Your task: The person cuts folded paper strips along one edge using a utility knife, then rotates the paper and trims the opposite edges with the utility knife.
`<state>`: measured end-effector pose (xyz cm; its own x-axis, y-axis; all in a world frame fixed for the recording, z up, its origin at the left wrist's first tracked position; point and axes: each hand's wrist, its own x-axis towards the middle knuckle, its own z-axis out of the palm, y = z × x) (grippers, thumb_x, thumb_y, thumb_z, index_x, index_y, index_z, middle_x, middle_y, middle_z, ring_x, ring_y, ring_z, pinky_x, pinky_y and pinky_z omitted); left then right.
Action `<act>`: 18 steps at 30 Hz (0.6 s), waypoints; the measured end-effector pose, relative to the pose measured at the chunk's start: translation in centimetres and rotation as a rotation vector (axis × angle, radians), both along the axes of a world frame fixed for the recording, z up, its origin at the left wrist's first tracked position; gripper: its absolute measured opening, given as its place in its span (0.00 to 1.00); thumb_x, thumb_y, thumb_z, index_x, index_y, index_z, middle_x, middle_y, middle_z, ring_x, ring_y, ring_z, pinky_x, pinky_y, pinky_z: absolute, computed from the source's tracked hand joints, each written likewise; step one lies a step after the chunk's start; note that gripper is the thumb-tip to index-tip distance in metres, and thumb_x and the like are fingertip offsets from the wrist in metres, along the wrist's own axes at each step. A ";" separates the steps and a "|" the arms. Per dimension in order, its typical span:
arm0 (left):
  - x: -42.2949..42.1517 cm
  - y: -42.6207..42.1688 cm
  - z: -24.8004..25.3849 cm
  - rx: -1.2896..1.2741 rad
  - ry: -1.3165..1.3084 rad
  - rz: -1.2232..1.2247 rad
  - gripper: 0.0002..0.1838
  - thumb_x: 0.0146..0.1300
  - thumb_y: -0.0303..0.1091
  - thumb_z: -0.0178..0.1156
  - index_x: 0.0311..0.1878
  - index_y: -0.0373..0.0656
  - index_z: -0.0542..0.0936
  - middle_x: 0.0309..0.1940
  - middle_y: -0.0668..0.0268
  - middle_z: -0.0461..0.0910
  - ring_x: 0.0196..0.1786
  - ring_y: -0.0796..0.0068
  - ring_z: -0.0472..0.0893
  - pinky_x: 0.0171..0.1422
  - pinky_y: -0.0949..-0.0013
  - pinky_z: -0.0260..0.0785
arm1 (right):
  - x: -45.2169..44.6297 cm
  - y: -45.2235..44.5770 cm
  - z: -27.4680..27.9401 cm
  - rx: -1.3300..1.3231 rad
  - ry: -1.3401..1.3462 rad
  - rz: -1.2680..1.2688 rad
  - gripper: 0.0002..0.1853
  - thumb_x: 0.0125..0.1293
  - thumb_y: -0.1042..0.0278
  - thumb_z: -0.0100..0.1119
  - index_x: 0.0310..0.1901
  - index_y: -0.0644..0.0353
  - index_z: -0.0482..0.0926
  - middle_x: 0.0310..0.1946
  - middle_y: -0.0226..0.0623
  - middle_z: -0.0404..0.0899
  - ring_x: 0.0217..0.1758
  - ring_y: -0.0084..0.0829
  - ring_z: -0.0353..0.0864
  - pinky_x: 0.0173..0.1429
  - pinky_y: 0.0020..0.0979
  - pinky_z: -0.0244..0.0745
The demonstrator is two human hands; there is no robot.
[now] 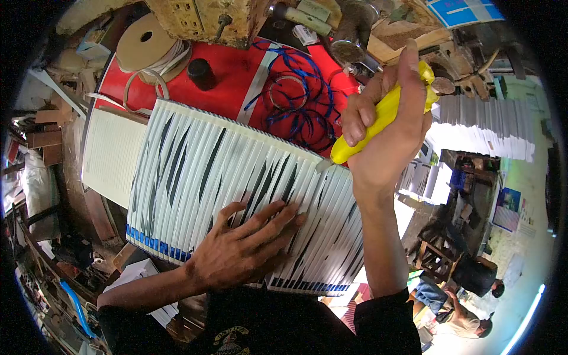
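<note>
"Head view: what are the hands doing?"

"Left hand (244,245) lies palm down, fingers spread, on the row of thin white booklets (189,171), grasping nothing. Right hand (399,137) wraps a yellow-handled knife (384,117); its short blade (323,166) is at the row's far edge, though contact is hard to tell."

"How would the row handle?"

"Probably weighty as a block, but each booklet looks light and bendy. Those dark gaps suggest they would fan or slide apart if lifted from one side."

"Where to take hold?"

"At both ends, squeezing inward. A flat palm seems good for steadying, well away from the blade."

"And around it?"

"The row lies against the red surface (225,65); beyond its far edge are tangled blue ribbon (309,123), a black cylinder (202,74) and a large spool (133,52)."
</note>
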<state>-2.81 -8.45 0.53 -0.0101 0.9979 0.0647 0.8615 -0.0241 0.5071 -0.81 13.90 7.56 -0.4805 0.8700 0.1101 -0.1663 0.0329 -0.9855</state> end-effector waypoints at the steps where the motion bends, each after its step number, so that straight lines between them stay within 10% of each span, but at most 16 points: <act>1: 0.0 0.0 0.0 -0.001 -0.002 0.000 0.37 0.62 0.52 0.69 0.74 0.55 0.73 0.77 0.69 0.67 0.74 0.72 0.71 0.75 0.48 0.50 | -0.1 -0.1 -0.1 -0.001 -0.002 0.000 0.22 0.77 0.45 0.53 0.31 0.52 0.65 0.16 0.27 0.57 0.11 0.21 0.58 0.14 0.25 0.52; 18: -0.9 -0.6 -0.4 0.009 -0.166 -0.037 0.34 0.71 0.45 0.64 0.77 0.48 0.68 0.79 0.61 0.62 0.81 0.66 0.62 0.75 0.47 0.58 | 0.3 -0.2 1.0 -0.162 0.115 -0.024 0.23 0.79 0.40 0.45 0.35 0.53 0.65 0.15 0.28 0.57 0.11 0.23 0.54 0.16 0.26 0.51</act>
<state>-3.69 -9.03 0.13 0.0152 0.9971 0.0742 0.7643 -0.0594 0.6421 -0.56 13.67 8.57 -0.4516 0.8920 0.0202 -0.2787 -0.1195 -0.9529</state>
